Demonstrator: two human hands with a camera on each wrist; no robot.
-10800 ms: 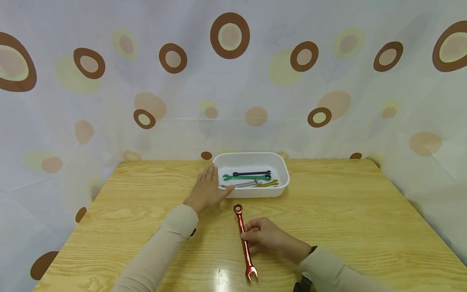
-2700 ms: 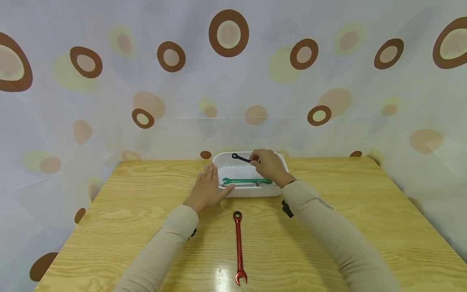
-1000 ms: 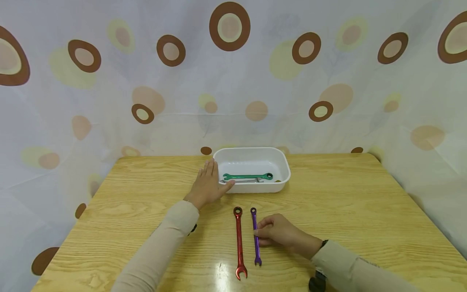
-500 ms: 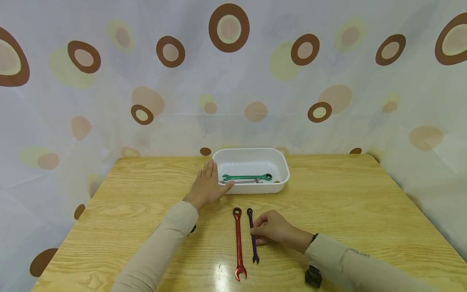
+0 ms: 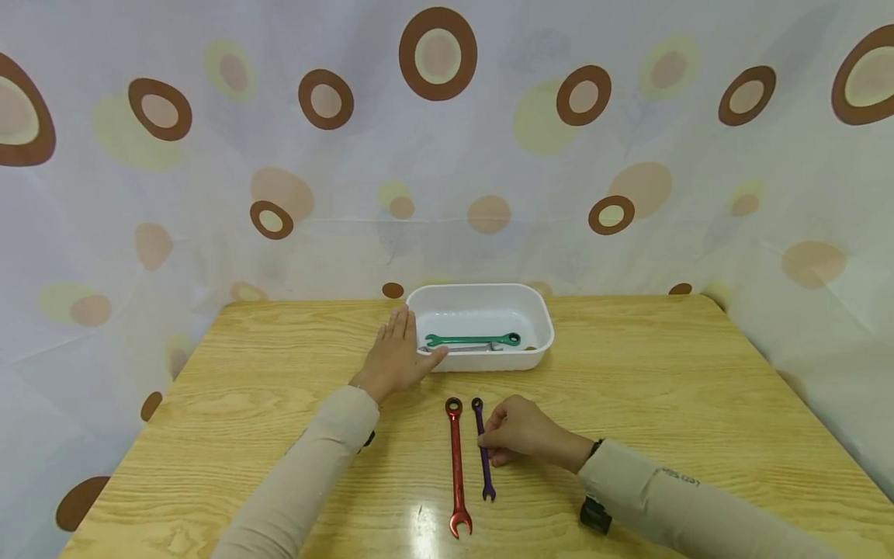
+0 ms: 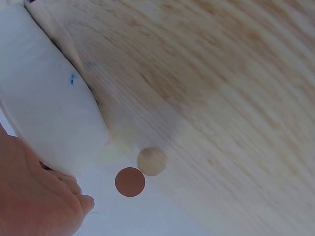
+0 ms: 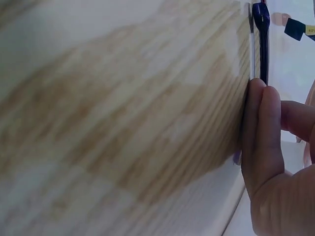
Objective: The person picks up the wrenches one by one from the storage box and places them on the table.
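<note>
My right hand (image 5: 520, 431) pinches the middle of a slim purple wrench (image 5: 485, 470) between thumb and fingers, low at the tabletop. In the right wrist view the fingers (image 7: 268, 128) close on the dark shaft of that wrench (image 7: 264, 44). Just left of it and roughly parallel lies a longer red wrench (image 5: 457, 466), ring end away from me. With fingers straight, my left hand (image 5: 394, 357) rests against the left end of a white plastic tray (image 5: 489, 362), thumb over its front rim. The left wrist view shows the hand (image 6: 39, 196) beside the tray's wall (image 6: 49, 93).
Inside the tray lie a green wrench (image 5: 468, 339) and a silver wrench (image 5: 471, 348), partly hidden by the front wall. A bit of yellow (image 5: 531, 348) shows at its right. Patterned cloth (image 5: 447, 171) hangs behind the wooden table (image 5: 628, 373).
Earlier the right hand held the red wrench, then lifted the purple one from the tray and brought it down beside the red. Since then it shifted slightly left. The left hand stayed put.
</note>
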